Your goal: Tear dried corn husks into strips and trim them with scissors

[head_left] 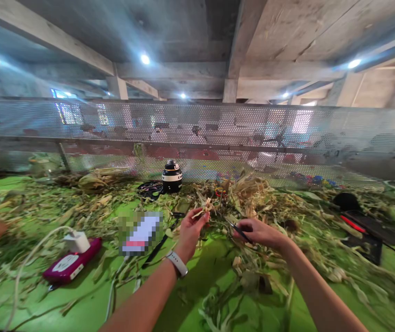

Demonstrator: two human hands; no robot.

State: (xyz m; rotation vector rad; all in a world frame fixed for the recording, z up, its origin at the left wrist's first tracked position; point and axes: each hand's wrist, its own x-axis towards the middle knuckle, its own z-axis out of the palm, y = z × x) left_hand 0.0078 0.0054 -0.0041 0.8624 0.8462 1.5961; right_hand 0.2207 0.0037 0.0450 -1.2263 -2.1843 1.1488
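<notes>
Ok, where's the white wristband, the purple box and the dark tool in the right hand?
White wristband (177, 263): head view, on its strap.
Purple box (68, 263): head view, on its white panel.
Dark tool (242, 234): head view, on its middle.

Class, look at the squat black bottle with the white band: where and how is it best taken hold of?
Probably around the rounded body of the squat black bottle with the white band, below its narrower top, coming from the near right side. It stands upright, so fingers could wrap its sides; a low black object lies close on its left, making that approach more cluttered.
</notes>
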